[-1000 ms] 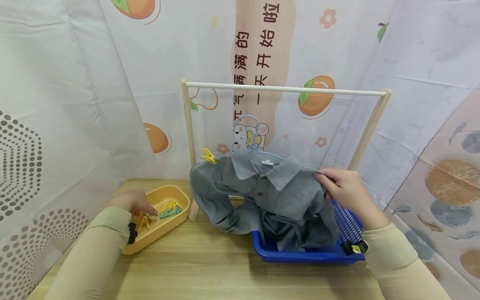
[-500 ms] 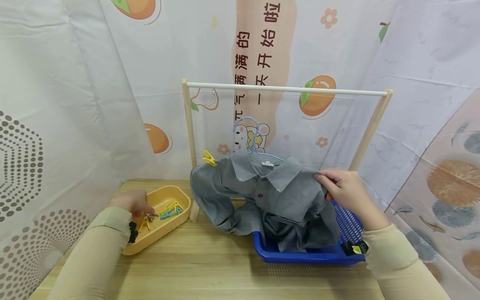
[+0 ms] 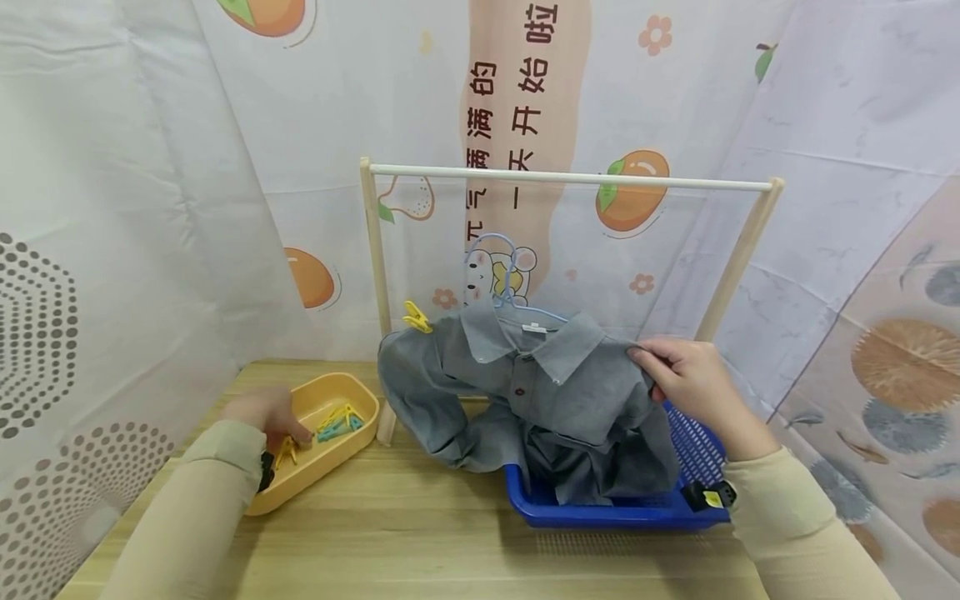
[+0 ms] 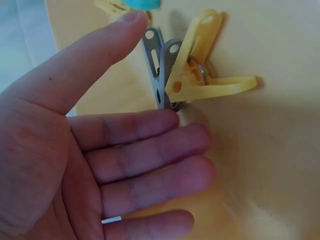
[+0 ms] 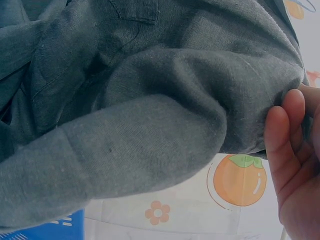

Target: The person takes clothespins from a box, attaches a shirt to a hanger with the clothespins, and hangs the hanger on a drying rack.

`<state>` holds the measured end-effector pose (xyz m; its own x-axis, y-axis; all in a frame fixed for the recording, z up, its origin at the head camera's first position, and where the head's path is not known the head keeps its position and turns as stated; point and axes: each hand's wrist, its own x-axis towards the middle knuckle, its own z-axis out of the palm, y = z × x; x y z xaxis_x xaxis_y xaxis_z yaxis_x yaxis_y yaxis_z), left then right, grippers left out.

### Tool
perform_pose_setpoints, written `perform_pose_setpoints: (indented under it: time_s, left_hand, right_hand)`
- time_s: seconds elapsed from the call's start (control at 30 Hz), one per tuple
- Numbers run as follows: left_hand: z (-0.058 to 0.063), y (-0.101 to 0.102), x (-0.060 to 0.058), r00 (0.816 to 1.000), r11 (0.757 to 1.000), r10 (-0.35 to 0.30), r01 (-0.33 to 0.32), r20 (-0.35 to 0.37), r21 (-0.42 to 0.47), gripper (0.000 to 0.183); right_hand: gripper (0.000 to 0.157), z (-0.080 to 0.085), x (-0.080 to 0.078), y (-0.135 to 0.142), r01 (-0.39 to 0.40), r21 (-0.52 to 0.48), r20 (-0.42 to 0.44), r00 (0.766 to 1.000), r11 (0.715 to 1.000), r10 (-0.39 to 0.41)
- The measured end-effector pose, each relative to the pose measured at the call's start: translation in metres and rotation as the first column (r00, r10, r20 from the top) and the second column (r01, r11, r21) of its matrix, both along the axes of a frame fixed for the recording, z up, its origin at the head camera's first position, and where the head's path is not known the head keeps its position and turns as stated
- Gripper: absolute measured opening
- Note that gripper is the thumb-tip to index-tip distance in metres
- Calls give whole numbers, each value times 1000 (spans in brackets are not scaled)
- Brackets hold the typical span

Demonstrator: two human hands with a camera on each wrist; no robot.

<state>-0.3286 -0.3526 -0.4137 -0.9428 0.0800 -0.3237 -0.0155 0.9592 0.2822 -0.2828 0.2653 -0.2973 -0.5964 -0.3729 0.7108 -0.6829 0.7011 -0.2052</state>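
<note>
Grey has dropped out of the head view at the left hand (image 3: 262, 412), where a sliver of it showed at the fingertips half a second ago; the left wrist view finds that grey clip (image 4: 167, 70) between thumb and index finger, inside the yellow tray (image 3: 322, 468) at the left of the tabletop (image 3: 420, 533). The left grip is slack, fingers nearly straight and thumb well apart from index; I cannot tell whether either touches the clip, so I judge the picking-out to be unfinished.

The clip's long axis runs roughly along the tray; its slotted ends point to the far right, toward the teal clips (image 3: 341, 427), its other end toward the index fingertip; a loose yellow clip (image 4: 205, 91) lies just beside it, arms splayed.

On the right little has changed; the right hand (image 3: 693, 375) pinches the grey button-up shirt (image 3: 577, 400) at its right shoulder; the shirt's front faces the near side, collar uppermost, shoulder line running left to right, lower part bunched into the blue basket (image 3: 622, 515); a pinned yellow clip (image 3: 417, 317) marks only the left shoulder; the blue hanger (image 3: 508, 293) has its hook below the white rail (image 3: 570, 177).
</note>
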Motion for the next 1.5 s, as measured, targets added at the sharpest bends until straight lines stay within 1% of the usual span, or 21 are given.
perform_pose_setpoints:
  time_s: [0.13, 0.27, 0.37, 0.53, 0.63, 0.77, 0.83, 0.93, 1.0, 1.07, 1.17, 1.3, 1.4, 1.5]
  left_hand:
    - [3, 2, 5, 999, 1000, 15, -15, 42, 0, 39]
    - [5, -1, 6, 998, 999, -40, 41, 51, -12, 30]
    - [3, -4, 4, 997, 998, -68, 68, 42, 0, 25]
    - [-1, -8, 2, 997, 996, -74, 72, 22, 56, 20]
    - [-3, -7, 2, 996, 993, -86, 85, 5, 77, 23]
    - [-4, -4, 1, 994, 990, -107, 108, -9, 89, 28]
    - [-4, -3, 2, 994, 989, -113, 113, -5, 94, 26]
    - [-4, -1, 3, 994, 990, -110, 109, 10, 94, 20]
    - [-3, -1, 4, 994, 992, -106, 104, 20, 77, 17]
    - [-2, -1, 4, 995, 994, -99, 99, 23, 40, 17]
    - [1, -1, 5, 995, 994, -102, 103, 22, -35, 19]
    - [6, 1, 7, 995, 987, -98, 100, 26, -122, 23]
    - [9, 3, 10, 996, 984, -87, 90, 24, -156, 24]
    - [10, 3, 14, 996, 982, -87, 88, 14, -169, 21]
  right_hand:
    - [17, 1, 0, 1, -8, -11, -4, 1000, 1000, 8]
    - [15, 1, 0, 2, -2, -10, -11, 1000, 1000, 2]
    - [15, 2, 1, 2, 5, -4, -5, 1000, 1000, -5]
    - [16, 3, 2, 2, 12, -1, 3, 1000, 1000, -12]
    - [18, 2, 2, 3, 15, 2, 4, 1000, 1000, -15]
    - [28, 1, 1, 3, 17, 6, 11, 1000, 1000, -17]
    - [30, 0, 1, 3, 16, 7, 16, 1000, 1000, -16]
    - [29, -1, 0, 2, 9, 3, 24, 1000, 1000, -9]
    - [26, -2, 0, 2, 3, 1, 26, 1000, 1000, -3]
    - [26, -2, 0, 2, 1, 2, 26, 1000, 1000, -2]
    - [30, -2, -1, 1, 6, 13, 24, 1000, 1000, -6]
    - [35, -2, -2, 0, 8, 25, 22, 1000, 1000, -8]
    - [36, -1, -2, -1, 3, 29, 18, 1000, 1000, -3]
    - [37, -1, -1, -1, 0, 32, 15, 1000, 999, 0]
